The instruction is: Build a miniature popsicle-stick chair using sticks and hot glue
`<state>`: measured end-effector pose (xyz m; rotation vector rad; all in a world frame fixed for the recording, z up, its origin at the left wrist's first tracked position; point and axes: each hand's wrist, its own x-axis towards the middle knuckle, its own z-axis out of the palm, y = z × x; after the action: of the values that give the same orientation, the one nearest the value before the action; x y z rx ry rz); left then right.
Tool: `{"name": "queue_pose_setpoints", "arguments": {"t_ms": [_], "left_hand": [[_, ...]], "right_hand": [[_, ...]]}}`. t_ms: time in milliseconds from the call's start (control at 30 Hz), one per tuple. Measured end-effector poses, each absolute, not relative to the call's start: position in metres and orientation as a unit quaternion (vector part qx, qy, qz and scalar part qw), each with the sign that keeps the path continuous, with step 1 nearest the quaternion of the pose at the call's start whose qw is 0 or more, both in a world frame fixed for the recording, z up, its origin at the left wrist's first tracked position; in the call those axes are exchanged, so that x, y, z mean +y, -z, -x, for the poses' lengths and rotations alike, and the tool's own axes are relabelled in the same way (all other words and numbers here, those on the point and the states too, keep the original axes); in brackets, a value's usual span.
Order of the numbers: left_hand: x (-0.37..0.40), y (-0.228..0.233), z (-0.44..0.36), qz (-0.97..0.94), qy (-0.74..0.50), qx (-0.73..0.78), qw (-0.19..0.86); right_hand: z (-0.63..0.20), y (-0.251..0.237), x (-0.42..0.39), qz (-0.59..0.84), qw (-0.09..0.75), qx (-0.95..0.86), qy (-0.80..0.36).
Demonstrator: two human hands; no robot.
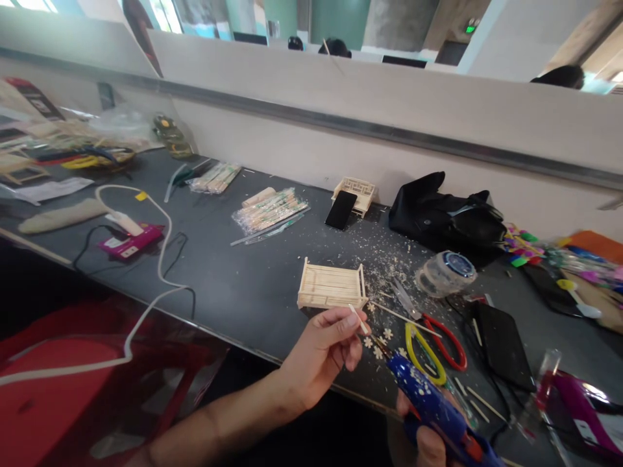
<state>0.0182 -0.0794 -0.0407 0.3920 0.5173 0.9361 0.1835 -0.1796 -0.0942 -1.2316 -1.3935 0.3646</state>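
Fingertips (351, 319) of the left hand (321, 353) pinch a short wooden stick (359, 319), held just in front of the desk edge and just below the little stick-built frame (331, 286) that sits on the dark worktop (233, 285). That frame looks mostly put together: slatted base, two raised ends. By my reckoning the stick in hand is one more piece for it, so some gluing is left.

Moving right, the nozzle of the blue glue gun (438, 408) points up toward the stick's lower end, close to it but whether it touches I can't make out. The right hand (428, 441) is wrapped around the gun's grip at the bottom edge, partly cut off.

Wood crumbs, small flower cut-outs (382, 340) and loose sticks lie around. Further right are yellow-handled scissors (424, 350), red-handled pliers (445, 337) and a tape roll (445, 272).
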Motion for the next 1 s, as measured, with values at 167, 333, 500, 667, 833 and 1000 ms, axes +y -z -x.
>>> {"name": "queue_pose_setpoints", "arguments": {"t_ms": [167,333,500,667,833,1000], "left_hand": [[-0.079,0.046,-0.02,-0.176,-0.444,0.251,0.842],[-0.08,0.049,-0.02,-0.172,-0.446,0.249,0.842],[-0.08,0.05,-0.021,-0.166,-0.44,0.249,0.847],[-0.079,0.05,-0.021,-0.159,-0.441,0.248,0.848],[-0.08,0.05,-0.02,-0.154,-0.442,0.239,0.851],[-0.081,0.049,-0.02,-0.158,-0.444,0.247,0.847]], "right_hand": [[-0.18,0.092,-0.181,0.54,0.586,-0.581,-0.168],[-0.181,0.096,-0.184,0.564,0.582,-0.562,-0.166],[-0.183,0.103,-0.186,0.57,0.58,-0.558,-0.164],[-0.181,0.102,-0.184,0.565,0.577,-0.565,-0.166],[-0.176,0.095,-0.184,0.569,0.586,-0.561,-0.136],[-0.174,0.094,-0.184,0.572,0.583,-0.561,-0.134]]}}
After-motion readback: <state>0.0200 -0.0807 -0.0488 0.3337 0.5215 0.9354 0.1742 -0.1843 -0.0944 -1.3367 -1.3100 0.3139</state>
